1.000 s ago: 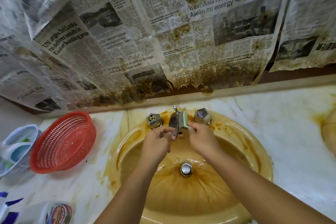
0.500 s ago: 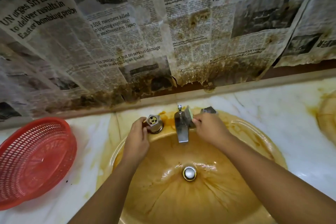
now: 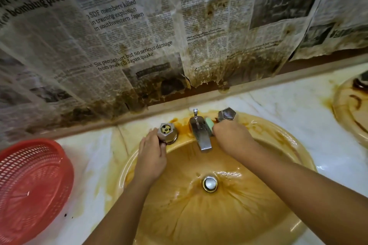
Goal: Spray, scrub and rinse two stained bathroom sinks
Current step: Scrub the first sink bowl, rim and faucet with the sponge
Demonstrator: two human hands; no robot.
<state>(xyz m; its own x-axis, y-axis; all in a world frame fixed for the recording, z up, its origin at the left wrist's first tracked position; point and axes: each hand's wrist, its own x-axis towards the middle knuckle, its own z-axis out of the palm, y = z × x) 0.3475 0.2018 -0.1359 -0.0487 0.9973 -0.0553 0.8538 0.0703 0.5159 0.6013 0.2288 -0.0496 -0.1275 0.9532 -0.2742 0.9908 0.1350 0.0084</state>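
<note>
A yellow-brown stained sink (image 3: 274,165) fills the lower middle, with a metal drain (image 3: 209,183) at its centre. My left hand (image 3: 152,155) grips the left tap knob (image 3: 166,131) at the sink's back rim. My right hand (image 3: 232,138) holds a green sponge (image 3: 209,125) against the right side of the chrome faucet spout (image 3: 200,133). The right tap knob (image 3: 227,114) stands just behind my right hand. A second stained sink (image 3: 350,109) shows at the far right edge.
A red plastic basket (image 3: 29,189) lies on the white marble counter (image 3: 288,103) to the left. Stained newspaper sheets (image 3: 139,36) cover the wall behind the sinks, hanging down to the backsplash.
My left hand left the spout and moved left onto the left tap knob. My right hand keeps the sponge at the faucet's right side. The camera has moved closer and rightward.
</note>
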